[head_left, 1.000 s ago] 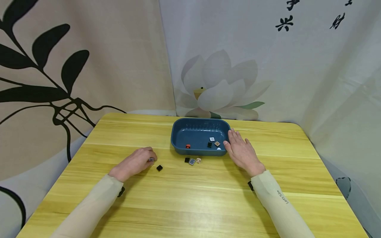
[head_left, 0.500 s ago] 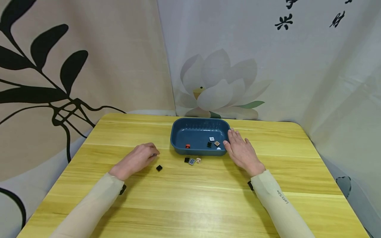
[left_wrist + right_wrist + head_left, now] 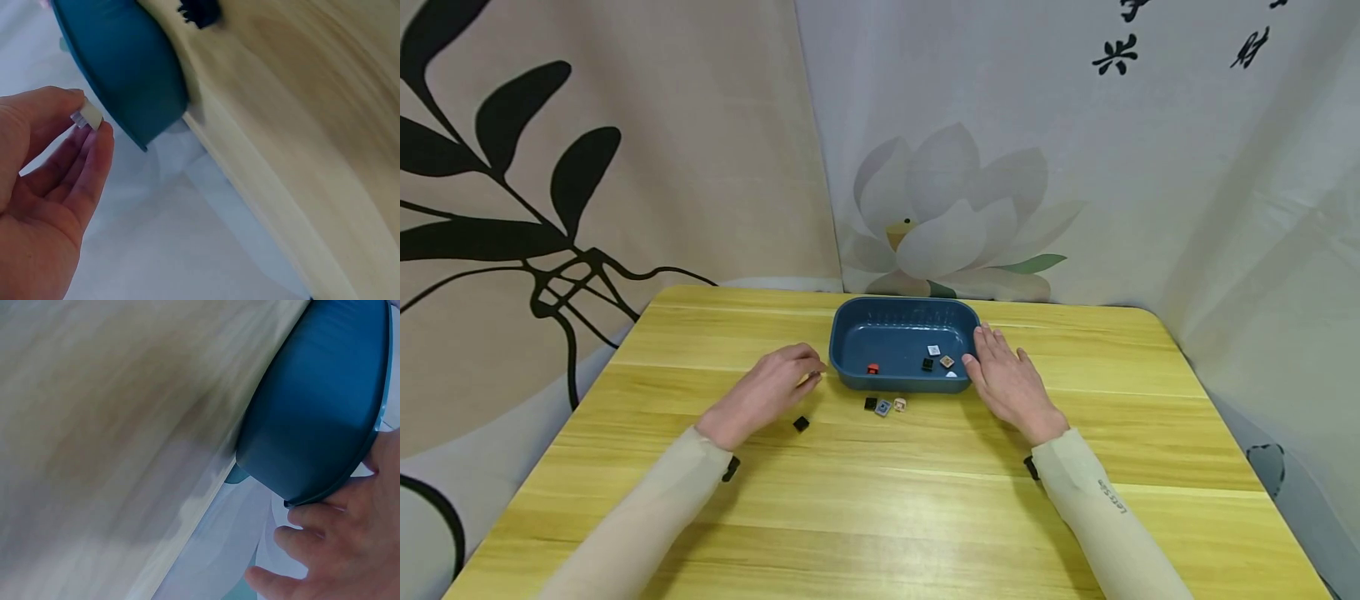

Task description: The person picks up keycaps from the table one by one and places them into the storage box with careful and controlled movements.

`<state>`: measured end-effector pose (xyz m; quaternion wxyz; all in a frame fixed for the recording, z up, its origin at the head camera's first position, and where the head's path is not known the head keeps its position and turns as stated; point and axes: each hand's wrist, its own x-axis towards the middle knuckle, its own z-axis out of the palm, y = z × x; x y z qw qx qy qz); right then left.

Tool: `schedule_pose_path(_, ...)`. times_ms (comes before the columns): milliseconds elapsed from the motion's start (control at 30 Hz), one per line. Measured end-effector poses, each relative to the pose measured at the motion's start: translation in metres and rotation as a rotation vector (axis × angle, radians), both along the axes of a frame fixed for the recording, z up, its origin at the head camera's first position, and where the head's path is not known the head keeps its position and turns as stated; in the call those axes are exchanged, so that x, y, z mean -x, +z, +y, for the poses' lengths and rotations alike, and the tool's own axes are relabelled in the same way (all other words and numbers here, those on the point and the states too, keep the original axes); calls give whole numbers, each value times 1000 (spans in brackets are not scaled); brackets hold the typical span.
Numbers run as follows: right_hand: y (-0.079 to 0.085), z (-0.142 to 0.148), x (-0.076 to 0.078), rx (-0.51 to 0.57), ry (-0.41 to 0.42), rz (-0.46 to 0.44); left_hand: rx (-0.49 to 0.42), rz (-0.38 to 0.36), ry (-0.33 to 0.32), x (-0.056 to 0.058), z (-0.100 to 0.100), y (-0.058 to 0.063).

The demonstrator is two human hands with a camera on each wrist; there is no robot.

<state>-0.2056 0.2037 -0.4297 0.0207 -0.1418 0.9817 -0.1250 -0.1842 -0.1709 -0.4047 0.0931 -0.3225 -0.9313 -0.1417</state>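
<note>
My left hand (image 3: 766, 390) is raised just left of the blue tray (image 3: 887, 385). Between its thumb and fingertips it pinches a small pale block-like piece (image 3: 89, 115) with a ridged grey part; in the head view the fingers mostly hide it. My right hand (image 3: 1011, 383) rests on the tray's right rim, fingers extended. Inside the tray lie a red piece (image 3: 872, 368), a black piece (image 3: 928, 364), a tan piece (image 3: 947, 362) and two white ones, one a white square (image 3: 933, 351).
On the wooden table (image 3: 910, 500), a black piece (image 3: 801, 424) lies below the left hand. Before the tray sit another black piece (image 3: 870, 403), a blue-grey piece (image 3: 883, 408) and a whitish piece (image 3: 900, 404). A printed curtain (image 3: 737, 167) hangs behind the table.
My left hand has moved right and away from me, towards the tray's left end, carrying the small piece. My right hand stays at the tray's rim.
</note>
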Motion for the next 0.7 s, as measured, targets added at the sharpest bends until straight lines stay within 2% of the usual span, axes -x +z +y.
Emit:
schedule_pose_path(533, 0, 0, 0, 5, 1, 4, -41, 89, -73, 8, 33, 9)
schedule_pose_path(700, 0, 0, 0, 7, 0, 6, -52, 89, -73, 10, 42, 9)
